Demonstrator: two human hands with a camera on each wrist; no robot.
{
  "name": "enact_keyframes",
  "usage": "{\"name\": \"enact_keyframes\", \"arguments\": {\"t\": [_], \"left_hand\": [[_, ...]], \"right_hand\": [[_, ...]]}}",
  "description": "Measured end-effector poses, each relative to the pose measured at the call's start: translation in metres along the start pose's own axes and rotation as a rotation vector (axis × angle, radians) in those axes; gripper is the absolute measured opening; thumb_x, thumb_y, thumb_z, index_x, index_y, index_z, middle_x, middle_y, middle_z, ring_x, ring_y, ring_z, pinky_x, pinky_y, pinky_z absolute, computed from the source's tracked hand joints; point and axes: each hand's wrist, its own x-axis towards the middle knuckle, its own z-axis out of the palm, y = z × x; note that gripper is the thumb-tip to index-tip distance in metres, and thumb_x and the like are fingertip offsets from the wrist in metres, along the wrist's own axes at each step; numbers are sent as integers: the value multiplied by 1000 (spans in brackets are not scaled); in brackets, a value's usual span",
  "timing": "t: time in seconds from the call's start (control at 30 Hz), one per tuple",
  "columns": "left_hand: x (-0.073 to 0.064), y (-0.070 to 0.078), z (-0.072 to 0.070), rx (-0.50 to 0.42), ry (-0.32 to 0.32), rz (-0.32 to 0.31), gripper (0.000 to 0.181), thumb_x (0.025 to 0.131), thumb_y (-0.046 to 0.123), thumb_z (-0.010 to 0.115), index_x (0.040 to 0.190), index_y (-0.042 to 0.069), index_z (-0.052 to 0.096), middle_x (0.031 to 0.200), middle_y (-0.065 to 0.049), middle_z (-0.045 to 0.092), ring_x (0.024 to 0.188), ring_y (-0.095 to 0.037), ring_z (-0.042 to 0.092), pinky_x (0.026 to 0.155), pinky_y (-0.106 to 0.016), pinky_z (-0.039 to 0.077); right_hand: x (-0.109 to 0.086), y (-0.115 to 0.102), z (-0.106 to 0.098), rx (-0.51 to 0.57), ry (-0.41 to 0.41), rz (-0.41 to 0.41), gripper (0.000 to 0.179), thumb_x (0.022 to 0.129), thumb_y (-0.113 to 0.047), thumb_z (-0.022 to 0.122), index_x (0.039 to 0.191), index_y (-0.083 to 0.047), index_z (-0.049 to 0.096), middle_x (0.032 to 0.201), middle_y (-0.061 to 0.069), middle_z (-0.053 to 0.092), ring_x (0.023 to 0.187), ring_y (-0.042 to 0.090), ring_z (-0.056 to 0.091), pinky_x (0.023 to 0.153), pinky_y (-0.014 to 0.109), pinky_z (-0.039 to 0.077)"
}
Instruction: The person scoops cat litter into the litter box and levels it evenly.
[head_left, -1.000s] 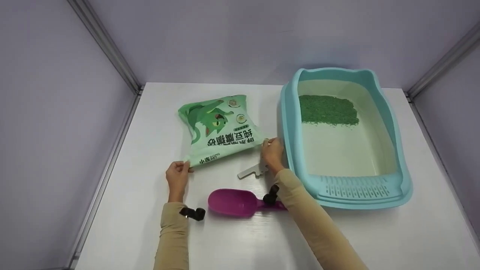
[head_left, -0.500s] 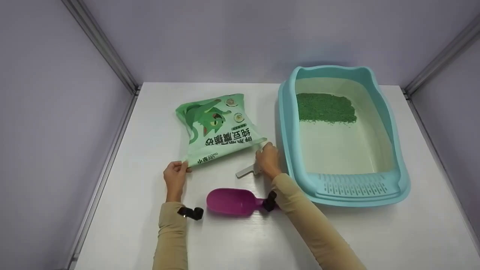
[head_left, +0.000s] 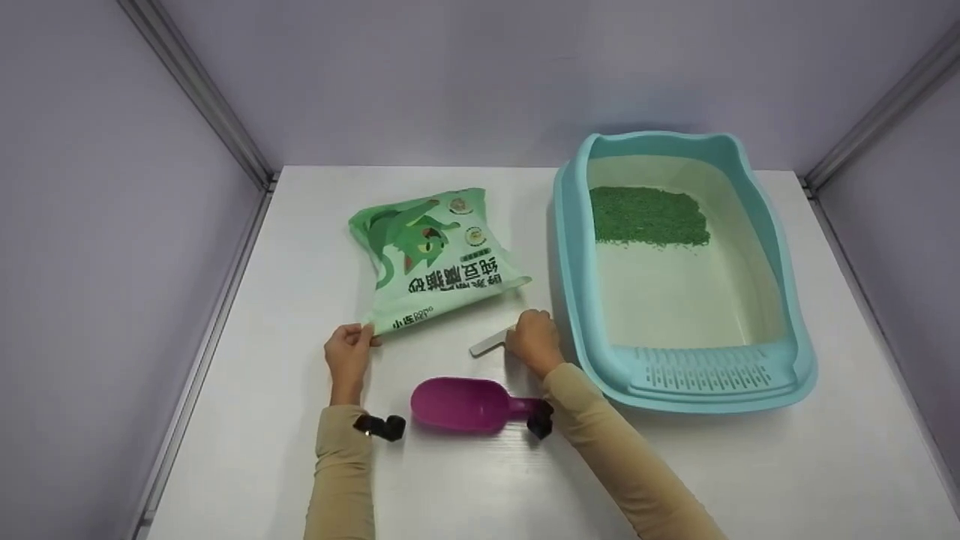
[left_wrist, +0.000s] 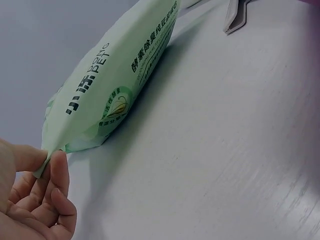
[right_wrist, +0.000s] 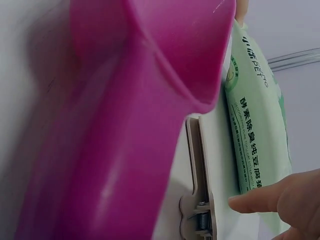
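A pale green cat litter bag with a cat drawing lies on the white table. My left hand pinches its near left corner between thumb and fingers, plain in the left wrist view. Off the bag's near right corner, my right hand is over a light bag clip and hides part of it in the head view. In the right wrist view, the clip shows its spring, and an extended digit of the right hand points towards it, with no grip on it visible. The other fingers are mostly out of frame.
A magenta scoop lies in front of the clip, its handle partly covered by the black wrist camera. At the right stands a light blue litter tray holding a patch of green litter. Grey walls rise around the table.
My right hand has let go of the bag's right corner and moved down towards me, over the clip. The left hand keeps its pinch on the bag.
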Motion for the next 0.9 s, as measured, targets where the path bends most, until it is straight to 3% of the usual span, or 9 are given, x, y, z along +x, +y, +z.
{"name": "enact_keyframes", "arguments": {"t": [0.23,0.43,0.57,0.63,0.77,0.9], "left_hand": [[0,0,-1,10,-2,-24,17,92,13,60,98,-2,58,68,7,63,58,-2,62,63,-19,48],[0,0,-1,10,-8,-15,18,92,14,61,98,-3,58,65,8,62,57,0,61,63,-18,48],[0,0,-1,12,-11,-10,18,93,14,60,98,-3,57,65,9,62,57,0,61,63,-18,47],[1,0,-1,7,-10,-14,17,93,14,61,97,-3,57,65,8,62,57,-1,61,64,-18,48],[1,1,0,1,-3,-21,16,92,12,61,96,-2,57,65,7,62,56,0,61,64,-18,49],[0,1,1,1,1,-13,15,92,11,61,96,-3,57,63,9,61,56,0,61,62,-17,48]], "right_hand": [[2,8,3,18,-99,40,18,83,-17,60,74,-2,62,91,20,70,71,25,56,68,41,53],[4,13,5,125,-57,-26,18,82,-11,58,66,-5,54,83,22,68,65,22,48,67,41,52],[5,14,3,195,-76,-38,20,82,-9,54,63,-6,53,67,15,64,58,18,47,54,28,40],[6,14,2,230,-98,-45,15,83,-8,52,73,-1,61,64,12,63,53,14,45,49,22,35],[9,15,2,358,-154,-28,27,84,-5,52,103,6,66,69,14,70,45,5,46,44,17,39],[12,15,3,606,-219,112,10,84,-3,55,83,4,63,58,9,67,42,5,52,43,17,44]]}}
